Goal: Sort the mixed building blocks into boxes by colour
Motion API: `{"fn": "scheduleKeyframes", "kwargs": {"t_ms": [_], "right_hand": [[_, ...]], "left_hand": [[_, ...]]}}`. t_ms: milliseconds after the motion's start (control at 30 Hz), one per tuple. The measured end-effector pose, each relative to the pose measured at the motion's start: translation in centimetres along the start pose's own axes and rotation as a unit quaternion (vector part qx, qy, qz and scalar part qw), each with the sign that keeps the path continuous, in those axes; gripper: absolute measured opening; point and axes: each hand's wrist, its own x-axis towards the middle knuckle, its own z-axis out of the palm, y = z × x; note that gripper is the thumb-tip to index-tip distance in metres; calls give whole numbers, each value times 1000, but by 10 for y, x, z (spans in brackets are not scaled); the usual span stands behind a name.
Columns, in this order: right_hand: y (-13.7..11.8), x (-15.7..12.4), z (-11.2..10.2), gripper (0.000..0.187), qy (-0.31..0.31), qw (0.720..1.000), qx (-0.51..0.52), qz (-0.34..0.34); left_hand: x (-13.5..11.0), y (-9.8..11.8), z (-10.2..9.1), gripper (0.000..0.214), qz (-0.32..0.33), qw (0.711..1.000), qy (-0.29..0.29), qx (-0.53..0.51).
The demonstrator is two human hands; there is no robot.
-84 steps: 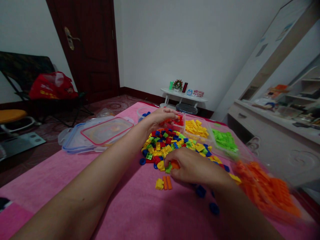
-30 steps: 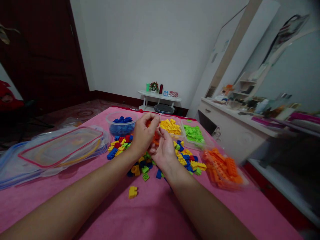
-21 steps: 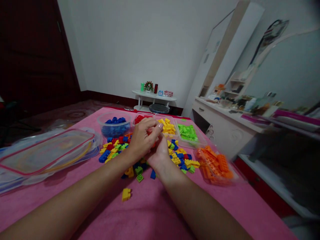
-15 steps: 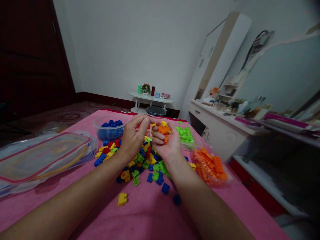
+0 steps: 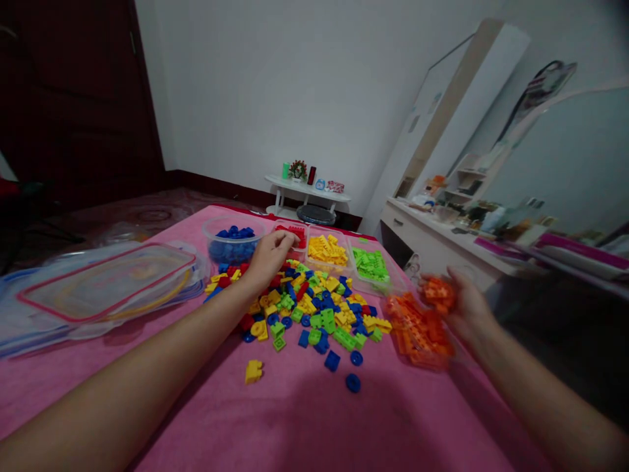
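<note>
My right hand (image 5: 464, 301), smeared by motion, holds a cluster of orange building bricks (image 5: 439, 294) at the right. It is above and beside a clear box of orange bricks (image 5: 417, 331). My left hand (image 5: 272, 257) hovers over the back of a mixed pile of bricks (image 5: 319, 298), close to a box of red bricks (image 5: 296, 235). Its fingers are curled together, and what they hold, if anything, is hidden. The pile mixes yellow, green, blue and red pieces, with a loose yellow brick (image 5: 253, 372) in front.
Behind the pile stand a round tub of blue bricks (image 5: 234, 242), a box of yellow bricks (image 5: 327, 250) and a box of green bricks (image 5: 370, 264). Stacked clear lids (image 5: 108, 282) lie at the left on the pink cloth (image 5: 206, 406). A dresser (image 5: 437, 242) is at the right.
My right hand has moved right, from beside my left hand above the pile to the orange box, carrying the orange bricks. My left hand stays over the pile, and the view has shifted slightly.
</note>
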Motion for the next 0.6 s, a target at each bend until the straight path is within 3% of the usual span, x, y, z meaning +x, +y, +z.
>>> {"fn": "scheduleKeyframes", "kwargs": {"t_ms": [100,200,333,433,533,600], "right_hand": [[7,-7,-1,44,18,1000,-9,24],[-1,-18,16,36,15,999,-42,-25],[-13,-29,54,26,-103,972,-184,-101],[-13,-34,81,31,-178,895,-377,-157],[-7,-39,103,46,-172,778,-586,-144],[-2,-41,113,46,-172,726,-655,-119]], "left_hand": [[0,-10,-1,27,-6,999,-22,22],[-2,-13,1,25,-6,998,-47,29],[-7,-11,7,22,-3,995,-96,35],[-12,-10,11,22,27,988,-134,67],[-18,-10,15,24,66,977,-168,113],[-22,-11,17,28,92,967,-190,143]]}}
